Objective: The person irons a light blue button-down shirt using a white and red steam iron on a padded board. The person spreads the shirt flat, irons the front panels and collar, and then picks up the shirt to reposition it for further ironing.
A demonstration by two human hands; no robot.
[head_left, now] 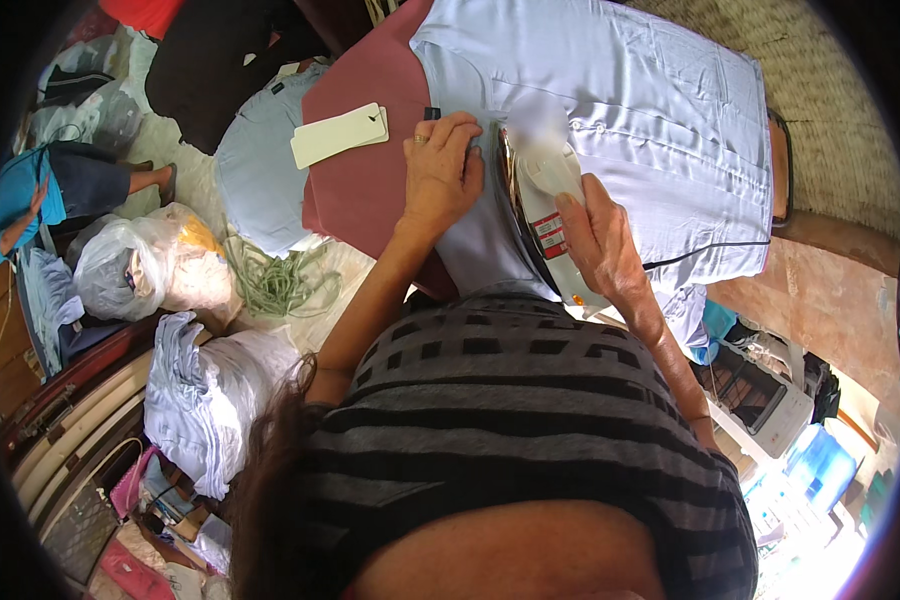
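A light blue garment [670, 110] with a row of buttons down it is spread over a board with a dark red cover [360, 200]. In my right hand [605, 240] is the handle of a white clothes iron [555, 180], its soleplate side facing left over the cloth. My left hand [443, 170] rests at the garment's upper left edge, fingers bent and pressed onto the fabric beside a small dark label [432, 114]. Whether those fingers pinch the cloth is hard to see. White cardboard tags [340, 135] lie on the red cover left of that hand.
A black cord [705, 252] runs rightward from the iron. Another light blue garment [260, 170] hangs at the board's left end. On the floor are stuffed plastic bags [120, 265], green straps [280, 280] and a folded blue stack [185, 400]. Another person [80, 190] stands far left.
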